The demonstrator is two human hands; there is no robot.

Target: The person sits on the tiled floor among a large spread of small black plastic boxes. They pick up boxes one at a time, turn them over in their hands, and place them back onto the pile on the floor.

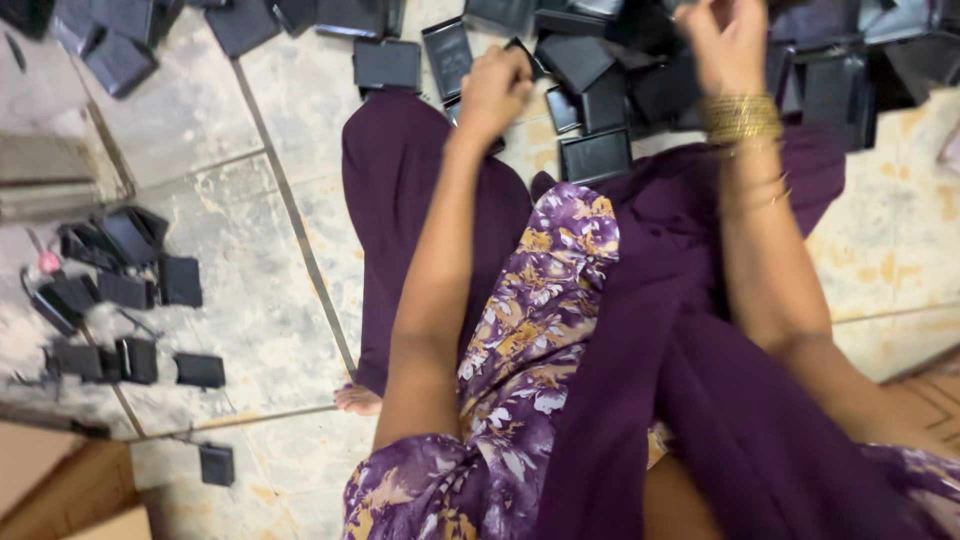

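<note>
A heap of black plastic trays lies on the tiled floor in front of my legs, which are draped in purple cloth. My left hand is curled into a fist at the heap's near edge, gripping a small black tray by its corner. My right hand, with gold bangles on the wrist, is raised over the right part of the heap. Its fingers are bent and blurred at the frame's top, so whatever they may hold is hidden.
More black trays lie scattered on the floor at the left, and one sits alone near the bottom. A further group fills the top left. A cardboard box is at the lower left corner. My bare foot pokes out.
</note>
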